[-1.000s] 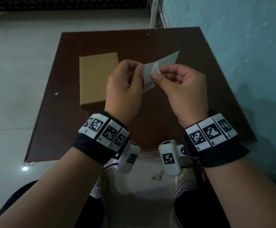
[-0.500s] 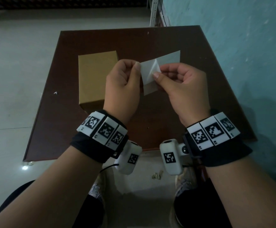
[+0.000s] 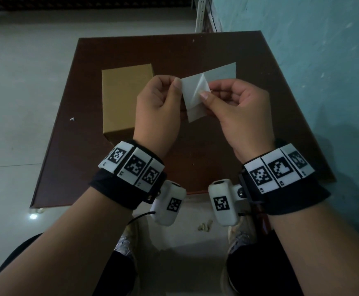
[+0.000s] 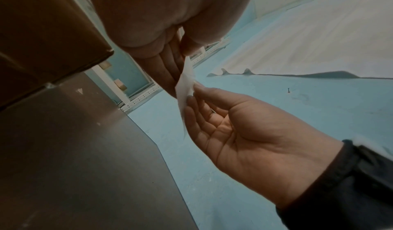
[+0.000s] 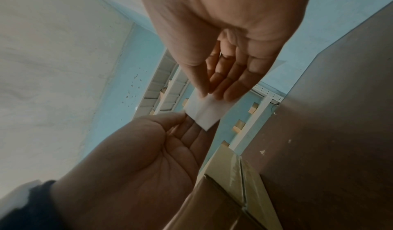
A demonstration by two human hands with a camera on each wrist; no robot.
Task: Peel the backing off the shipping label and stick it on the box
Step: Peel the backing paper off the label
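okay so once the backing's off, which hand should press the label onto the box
Probably the left hand: the cardboard box sits on the table directly beside it, while the right hand is farther away. Both hands pinch the white label now.

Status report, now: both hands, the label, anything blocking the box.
Left hand and right hand each pinch the label, partly peeled, above the table. Box on table, top bare. Nothing in the way.

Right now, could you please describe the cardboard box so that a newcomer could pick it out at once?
Start at the dark brown table beside the teal wall. On its left half, just beyond the left hand, stands the cardboard box. It is the only tan, solid block there, unlike the thin white label held between both hands.
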